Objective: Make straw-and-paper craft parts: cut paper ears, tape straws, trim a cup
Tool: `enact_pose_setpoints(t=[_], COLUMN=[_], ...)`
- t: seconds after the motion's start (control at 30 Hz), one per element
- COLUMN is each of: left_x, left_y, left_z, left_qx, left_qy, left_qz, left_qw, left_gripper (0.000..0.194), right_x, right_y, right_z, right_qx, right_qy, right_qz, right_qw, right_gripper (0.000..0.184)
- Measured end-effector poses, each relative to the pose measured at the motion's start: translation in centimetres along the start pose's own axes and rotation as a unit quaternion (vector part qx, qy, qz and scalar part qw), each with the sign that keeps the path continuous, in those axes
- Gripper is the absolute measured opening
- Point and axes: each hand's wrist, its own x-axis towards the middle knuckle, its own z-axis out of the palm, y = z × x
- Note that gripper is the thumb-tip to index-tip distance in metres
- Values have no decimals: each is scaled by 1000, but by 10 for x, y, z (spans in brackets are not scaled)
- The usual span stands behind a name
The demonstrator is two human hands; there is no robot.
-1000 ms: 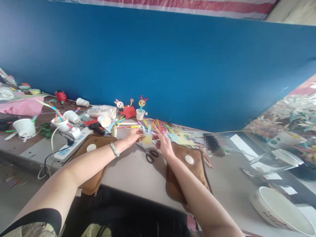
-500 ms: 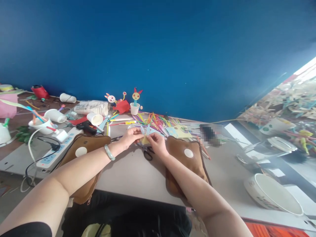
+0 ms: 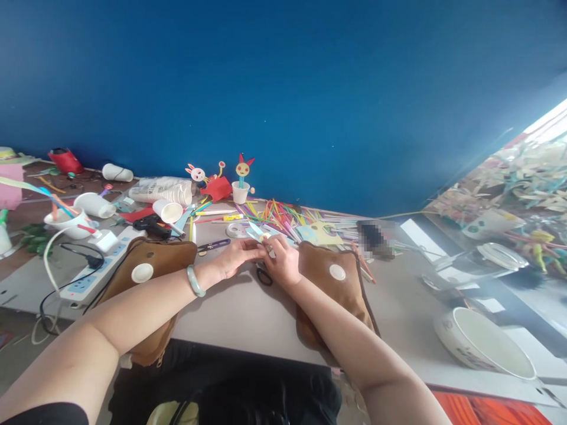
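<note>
My left hand [image 3: 235, 258], with a pale bangle at the wrist, pinches a small yellow paper cutout with light blue ears [image 3: 254, 231]. From the other side my right hand [image 3: 282, 260] closes its fingers on the same cutout and hides most of it. Just beneath the hands lie black-handled scissors [image 3: 264, 275], partly covered. A dark purple tool [image 3: 215, 244], perhaps a second pair of scissors, rests to the left of my left hand. Behind the hands is a heap of coloured pipe cleaners or sticks [image 3: 283, 213].
Brown cushions [image 3: 334, 295] lie under both forearms. At the left are a power strip [image 3: 106, 265], a black glue gun [image 3: 152, 225] and paper cups [image 3: 168, 211]. A finished figure in a white cup [image 3: 240, 192] stands by the blue wall. A white bowl [image 3: 482, 345] sits at the right.
My right hand has come in from beside the yellow cutout and now grips it, covering most of it. Both hands are together above the scissors. The view has tilted down and shifted right.
</note>
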Motion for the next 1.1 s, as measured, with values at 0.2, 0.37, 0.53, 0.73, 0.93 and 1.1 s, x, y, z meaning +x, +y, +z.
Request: enact_pose_setpoints(t=[0.2,0.37,0.53,0.73,0.93,1.1], left_x=[9,14,12,8,4,4], left_y=[0,2,4,2,-2,-3], left_z=[-13,-24,-23,-20,-16,-12], left_qx=[-29,33,109,155,150,136], left_qy=[47,115,90,70,102,95], left_qz=[-47,-79,-82,-88,-71,-47], left_qw=[997,990,987,981,981,985], left_gripper=[36,33,34,28,28,34], right_x=[-4,-1,5,7,7,7], right_y=[-3,-7,-3,0,-2,-2], right_z=[2,1,2,4,2,1], right_qx=[-6,79,243,342,361,364], right_qy=[-26,-6,-32,-108,-92,-92], right_qz=[-64,54,291,327,325,323], right_qw=[998,995,925,874,869,869], right_gripper=[18,18,35,34,32,31])
